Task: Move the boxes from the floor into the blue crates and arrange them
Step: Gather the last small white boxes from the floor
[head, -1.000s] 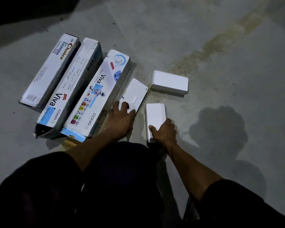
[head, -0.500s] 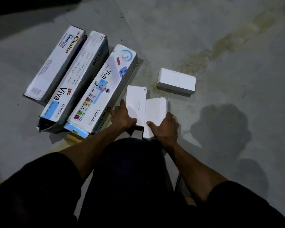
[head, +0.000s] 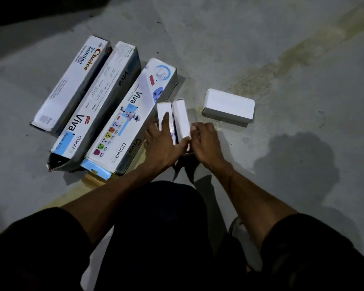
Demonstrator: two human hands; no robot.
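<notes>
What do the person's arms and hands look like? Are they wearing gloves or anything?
No gloves. Both the left hand and the right hand are bare, with no rings or watch that the dim picture shows. The forearms are bare too. Dark sleeves, black or close to it, cover only the upper arms: the left sleeve and the right sleeve. They look plain, with no print showing.

We see three long printed boxes side by side on the floor: Choice box point(head: 72, 85), Viva box point(head: 99, 103), colourful Viva box point(head: 132, 116). Two small white boxes point(head: 174, 116) stand on edge, pressed together beside them. A third white box point(head: 229, 106) lies flat, apart.
</notes>
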